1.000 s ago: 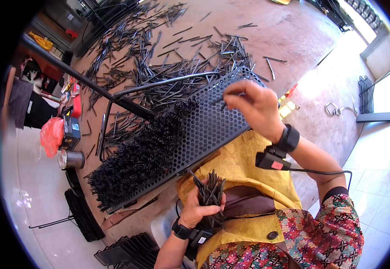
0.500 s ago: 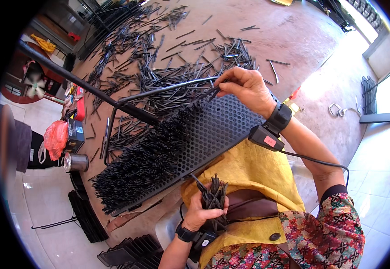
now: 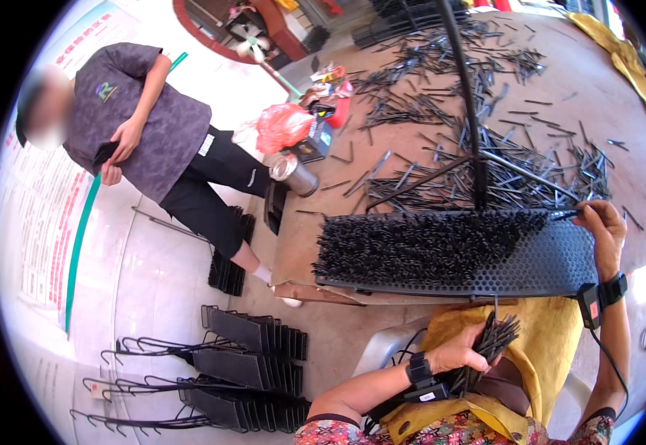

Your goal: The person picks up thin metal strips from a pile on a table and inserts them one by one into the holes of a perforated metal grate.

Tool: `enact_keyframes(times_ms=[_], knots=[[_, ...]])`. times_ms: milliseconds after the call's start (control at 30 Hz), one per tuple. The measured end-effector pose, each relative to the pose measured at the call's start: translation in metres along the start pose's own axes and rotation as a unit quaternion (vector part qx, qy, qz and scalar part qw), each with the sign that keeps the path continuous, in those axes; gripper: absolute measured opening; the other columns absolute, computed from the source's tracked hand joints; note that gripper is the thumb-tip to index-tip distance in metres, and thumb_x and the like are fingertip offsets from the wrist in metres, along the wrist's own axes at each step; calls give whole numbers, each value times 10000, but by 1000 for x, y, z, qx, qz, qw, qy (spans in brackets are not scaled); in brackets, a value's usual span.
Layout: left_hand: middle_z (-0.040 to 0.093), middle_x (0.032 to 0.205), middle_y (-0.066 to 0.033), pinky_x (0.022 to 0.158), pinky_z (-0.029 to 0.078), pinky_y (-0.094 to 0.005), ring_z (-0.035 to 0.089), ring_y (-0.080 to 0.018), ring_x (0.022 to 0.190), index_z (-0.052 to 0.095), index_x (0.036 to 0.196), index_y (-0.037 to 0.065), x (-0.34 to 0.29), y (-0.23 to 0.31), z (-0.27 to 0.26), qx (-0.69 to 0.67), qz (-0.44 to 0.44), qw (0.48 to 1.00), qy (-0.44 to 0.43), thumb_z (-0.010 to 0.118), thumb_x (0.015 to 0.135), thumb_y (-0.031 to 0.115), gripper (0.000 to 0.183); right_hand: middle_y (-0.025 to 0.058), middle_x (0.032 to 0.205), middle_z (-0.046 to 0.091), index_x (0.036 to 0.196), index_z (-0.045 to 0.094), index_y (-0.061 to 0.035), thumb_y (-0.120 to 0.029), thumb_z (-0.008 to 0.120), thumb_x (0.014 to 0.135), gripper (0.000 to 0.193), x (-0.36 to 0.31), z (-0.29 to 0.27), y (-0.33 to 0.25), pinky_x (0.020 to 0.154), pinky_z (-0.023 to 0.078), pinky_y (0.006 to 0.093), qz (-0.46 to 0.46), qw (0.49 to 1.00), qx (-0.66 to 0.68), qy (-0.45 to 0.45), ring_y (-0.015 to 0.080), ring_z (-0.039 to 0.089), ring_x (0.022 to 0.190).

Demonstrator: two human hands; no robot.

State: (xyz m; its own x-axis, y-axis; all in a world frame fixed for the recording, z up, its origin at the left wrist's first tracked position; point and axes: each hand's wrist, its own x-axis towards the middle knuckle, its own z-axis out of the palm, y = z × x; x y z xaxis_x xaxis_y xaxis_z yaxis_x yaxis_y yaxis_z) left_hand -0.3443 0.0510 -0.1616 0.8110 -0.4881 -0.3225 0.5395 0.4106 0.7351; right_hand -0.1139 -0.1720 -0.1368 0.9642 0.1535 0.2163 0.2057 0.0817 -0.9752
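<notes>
Right hand [image 3: 606, 227] at corner of panel [image 3: 553, 257]

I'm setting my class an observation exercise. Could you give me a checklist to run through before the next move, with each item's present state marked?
1. Left hand grips the bundle of strips: ok.
2. Bare holes show on the board: ok, toward its right end.
3. Right hand is at the board: ok, by its upper right corner.
4. Strip in the right fingertips: cannot tell, too small.
5. Table free of loose strips: not ok, many lie scattered.
</notes>
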Motion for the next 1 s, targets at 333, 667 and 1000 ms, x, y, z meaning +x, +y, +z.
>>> enact_keyframes(times_ms=[333,667,1000], knots=[[593,904,-80,726,476,-293,582,-145,794,387,1253,40,4,-5,-9,57,2,998,11,673,668,-5,653,66,806,641,897,623,23,-88,603,852,122,-4,18,-32,626,501,212,0,998,-59,23,122,632,690],[593,845,-130,680,482,-317,590,-208,722,398,1246,3,8,3,-5,36,-59,997,30,688,596,56,713,59,747,641,885,606,31,-58,611,835,102,1,12,-19,603,504,211,-85,992,-83,-47,90,636,677],[585,825,-143,668,482,-323,589,-214,713,393,1221,2,7,6,-1,25,-51,998,35,703,593,59,703,112,737,590,854,599,7,-44,643,773,105,18,30,-25,574,461,308,-315,897,-256,-177,237,582,656]])
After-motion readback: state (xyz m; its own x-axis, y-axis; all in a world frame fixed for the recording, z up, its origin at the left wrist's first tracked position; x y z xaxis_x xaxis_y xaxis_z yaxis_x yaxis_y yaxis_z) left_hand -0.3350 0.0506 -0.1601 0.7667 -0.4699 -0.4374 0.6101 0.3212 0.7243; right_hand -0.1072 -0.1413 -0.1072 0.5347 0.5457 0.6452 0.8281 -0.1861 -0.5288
